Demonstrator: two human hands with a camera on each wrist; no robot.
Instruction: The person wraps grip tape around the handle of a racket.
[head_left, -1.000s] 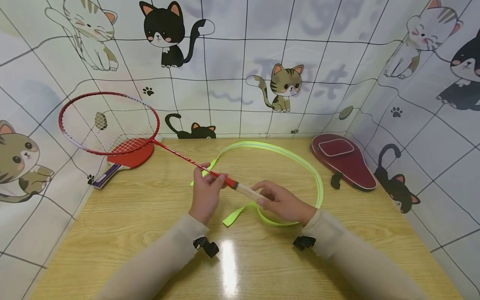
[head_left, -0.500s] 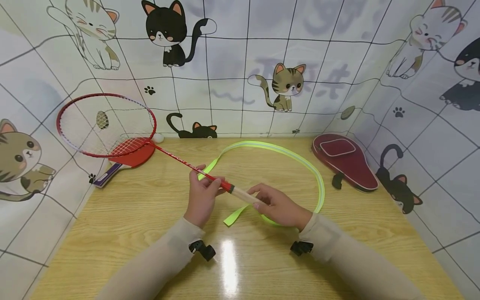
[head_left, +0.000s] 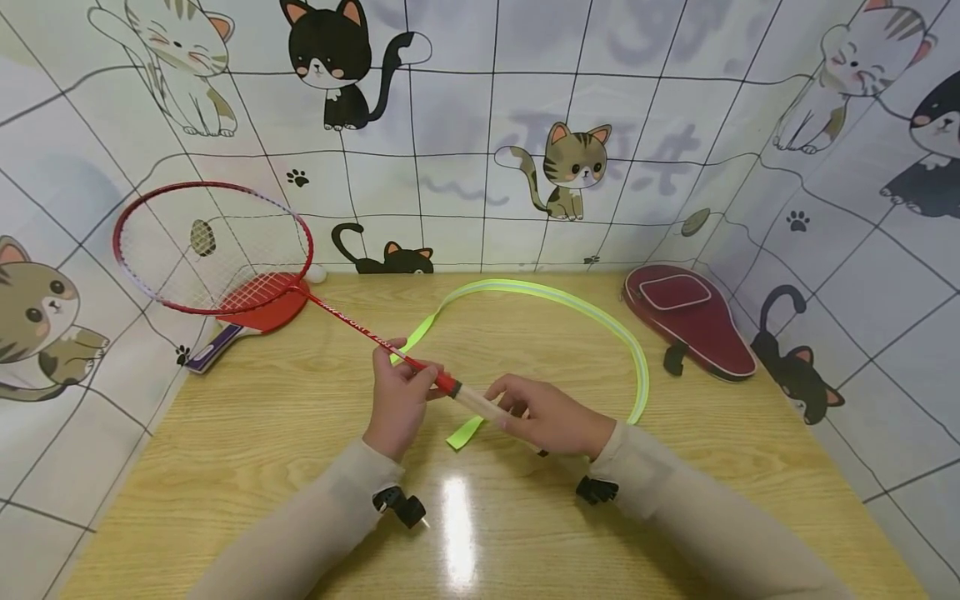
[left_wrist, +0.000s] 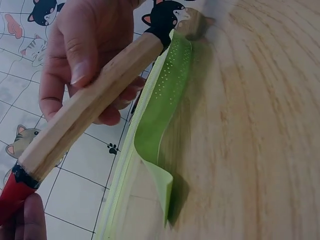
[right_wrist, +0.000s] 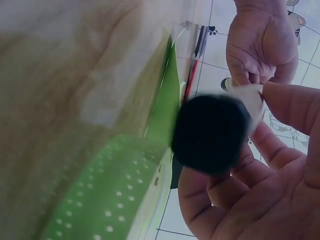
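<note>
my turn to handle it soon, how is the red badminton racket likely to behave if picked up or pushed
The racket looks fairly stiff, its shaft running straight. It is probably light for its size, given the open, strung head. The flat-sided bare handle should make it less apt to roll.

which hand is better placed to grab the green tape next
Probably the right hand: it pinches the wooden handle near the loose end of the green tape, while the left hand supports the badminton racket's shaft.
</note>
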